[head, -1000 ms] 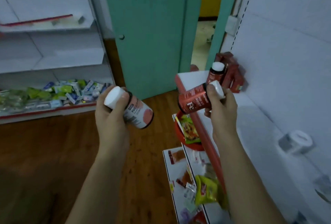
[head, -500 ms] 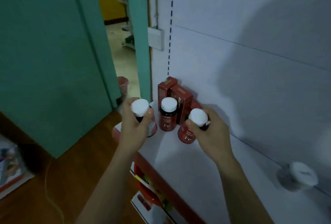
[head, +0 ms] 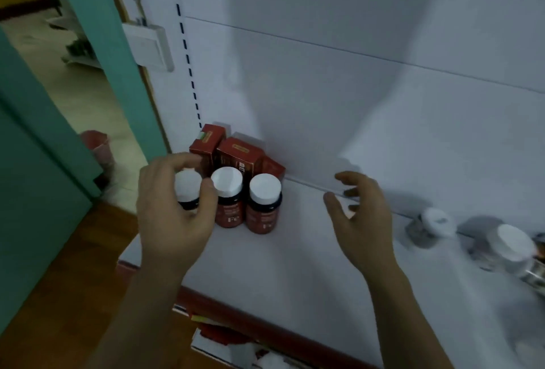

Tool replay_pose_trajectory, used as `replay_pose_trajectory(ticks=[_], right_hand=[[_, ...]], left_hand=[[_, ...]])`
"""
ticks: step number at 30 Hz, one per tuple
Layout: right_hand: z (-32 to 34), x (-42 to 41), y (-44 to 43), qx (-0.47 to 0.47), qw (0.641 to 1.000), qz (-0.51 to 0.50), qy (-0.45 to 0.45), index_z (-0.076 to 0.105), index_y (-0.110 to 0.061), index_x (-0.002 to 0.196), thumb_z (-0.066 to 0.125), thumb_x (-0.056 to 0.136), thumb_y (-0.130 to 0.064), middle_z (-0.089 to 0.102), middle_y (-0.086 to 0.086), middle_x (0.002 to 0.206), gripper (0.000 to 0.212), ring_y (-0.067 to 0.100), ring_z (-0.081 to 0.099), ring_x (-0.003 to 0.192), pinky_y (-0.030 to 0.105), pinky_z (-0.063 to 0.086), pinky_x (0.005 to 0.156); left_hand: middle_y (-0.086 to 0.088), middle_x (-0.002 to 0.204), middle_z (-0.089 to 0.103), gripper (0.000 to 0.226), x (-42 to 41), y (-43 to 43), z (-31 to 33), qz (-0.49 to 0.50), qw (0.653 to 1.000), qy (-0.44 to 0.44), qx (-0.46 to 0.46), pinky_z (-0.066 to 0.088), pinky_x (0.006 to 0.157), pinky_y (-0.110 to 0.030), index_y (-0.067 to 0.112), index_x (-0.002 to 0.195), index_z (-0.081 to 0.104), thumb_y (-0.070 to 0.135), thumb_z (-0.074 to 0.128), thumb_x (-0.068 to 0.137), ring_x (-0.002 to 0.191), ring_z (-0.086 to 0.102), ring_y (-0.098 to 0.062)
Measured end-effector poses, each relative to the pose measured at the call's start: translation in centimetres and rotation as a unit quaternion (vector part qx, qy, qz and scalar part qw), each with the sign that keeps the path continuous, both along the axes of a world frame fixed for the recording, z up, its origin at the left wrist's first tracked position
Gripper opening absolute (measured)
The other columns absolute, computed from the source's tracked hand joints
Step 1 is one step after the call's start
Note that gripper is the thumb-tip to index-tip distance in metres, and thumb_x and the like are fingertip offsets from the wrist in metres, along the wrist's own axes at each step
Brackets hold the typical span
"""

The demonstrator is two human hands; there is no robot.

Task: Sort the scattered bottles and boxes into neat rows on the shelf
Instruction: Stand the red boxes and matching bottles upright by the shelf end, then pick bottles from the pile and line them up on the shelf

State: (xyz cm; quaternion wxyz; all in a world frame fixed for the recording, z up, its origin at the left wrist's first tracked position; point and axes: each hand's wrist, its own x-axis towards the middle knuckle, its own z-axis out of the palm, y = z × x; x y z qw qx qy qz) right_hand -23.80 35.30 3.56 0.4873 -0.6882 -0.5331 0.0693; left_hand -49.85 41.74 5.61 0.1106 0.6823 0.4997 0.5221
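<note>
Right bottle: newly stood on shelf, 3 o'clock end of three-row. Right hand: grip wide, empty. Left hand: grip loose round left bottle cap, contact unclear.

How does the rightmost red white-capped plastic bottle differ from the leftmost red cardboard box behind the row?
The round red plastic bottle has a white cap; the red cardboard box is square-edged and capless. The bottle stands in the front row; the box stands in the back row. Both are red and stand on the white shelf.
</note>
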Motion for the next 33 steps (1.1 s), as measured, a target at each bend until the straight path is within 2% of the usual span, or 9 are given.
replay_pose_trajectory(ticks=[5,10,14,17,20,22,28,31,33], right_hand=[[1.3,8.0,-4.0,-0.030,0.967,-0.224,-0.114,0.068,-0.019,0.116,0.074,0.086,-0.018,0.064,0.006,0.122,0.030,0.031,0.054,0.113,0.029,0.033,0.090],[0.7,12.8,-5.9,-0.320,0.932,-0.089,-0.148,0.054,-0.029,0.142,0.072,0.089,-0.028,0.050,0.008,0.143,0.056,0.038,0.053,0.124,0.042,0.044,0.104],[0.3,14.4,-8.4,-0.187,0.973,-0.099,-0.088,0.053,-0.028,0.118,0.075,0.089,-0.027,0.054,0.000,0.108,0.036,0.020,0.059,0.091,0.030,0.042,0.072],[1.3,16.2,-11.8,-0.039,0.980,-0.184,0.057,0.046,-0.034,0.103,0.081,0.083,-0.045,0.060,-0.011,0.094,0.041,0.002,0.060,0.079,0.015,0.045,0.061],[2.5,18.0,-15.4,0.060,0.943,-0.204,0.255,0.047,-0.023,0.094,0.087,0.075,-0.048,0.064,-0.003,0.087,0.051,0.012,0.064,0.070,0.035,0.057,0.064],[3.1,19.5,-17.7,0.100,0.916,-0.183,0.343,0.043,-0.017,0.088,0.087,0.071,-0.045,0.056,0.004,0.077,0.055,0.021,0.056,0.067,0.037,0.050,0.061],[4.0,22.1,-22.4,0.104,0.910,-0.134,0.378,0.045,-0.018,0.087,0.081,0.072,-0.039,0.055,0.001,0.074,0.043,0.018,0.055,0.068,0.037,0.048,0.062],[4.1,22.3,-24.0,0.093,0.906,-0.139,0.388,0.059,-0.025,0.106,0.075,0.077,-0.048,0.073,0.001,0.091,0.040,0.016,0.070,0.078,0.037,0.056,0.067],[4.3,22.5,-24.6,0.091,0.909,-0.135,0.384,0.062,-0.035,0.112,0.070,0.081,-0.051,0.075,-0.005,0.094,0.036,0.012,0.072,0.077,0.034,0.056,0.064]], left_hand=[[0.010,0.101,0.058,0.015,6.6,-0.7,1.4,-0.171,0.980,0.101,0.012,0.035,0.086,-0.013,0.017,0.098,0.066,0.007,0.069,0.087,0.097,0.053,-0.014],[0.013,0.100,0.058,0.017,12.6,-3.5,0.6,-0.286,0.953,0.102,-0.024,0.044,0.084,-0.020,0.024,0.101,0.067,0.011,0.068,0.091,0.094,0.055,-0.007],[0.020,0.103,0.057,0.022,16.6,-5.1,-0.4,-0.323,0.937,0.114,-0.072,0.041,0.083,-0.013,0.029,0.104,0.066,0.011,0.070,0.091,0.098,0.057,-0.008],[0.022,0.105,0.058,0.024,19.4,-6.2,-1.1,-0.335,0.929,0.120,-0.103,0.041,0.082,-0.010,0.034,0.106,0.064,0.015,0.070,0.092,0.101,0.057,-0.007],[0.023,0.111,0.059,0.028,23.3,-7.6,-1.7,-0.355,0.919,0.108,-0.135,0.039,0.081,-0.004,0.036,0.113,0.061,0.018,0.069,0.093,0.105,0.056,0.000],[0.024,0.119,0.058,0.036,26.8,-8.5,-2.5,-0.383,0.903,0.103,-0.167,0.043,0.085,-0.011,0.038,0.123,0.056,0.021,0.070,0.094,0.107,0.056,0.003],[0.005,0.141,0.051,0.090,38.5,-10.8,-5.0,-0.447,0.838,0.017,-0.312,0.047,0.105,-0.037,0.019,0.153,0.033,0.019,0.087,0.080,0.124,0.055,-0.017],[-0.002,0.127,0.061,0.067,41.4,-11.7,-6.2,-0.425,0.845,-0.051,-0.320,0.056,0.094,-0.054,0.014,0.134,0.050,0.002,0.085,0.078,0.118,0.061,-0.027],[0.000,0.119,0.064,0.052,41.8,-12.0,-6.6,-0.415,0.850,-0.089,-0.312,0.062,0.083,-0.042,0.015,0.125,0.059,0.002,0.083,0.081,0.115,0.063,-0.028]])
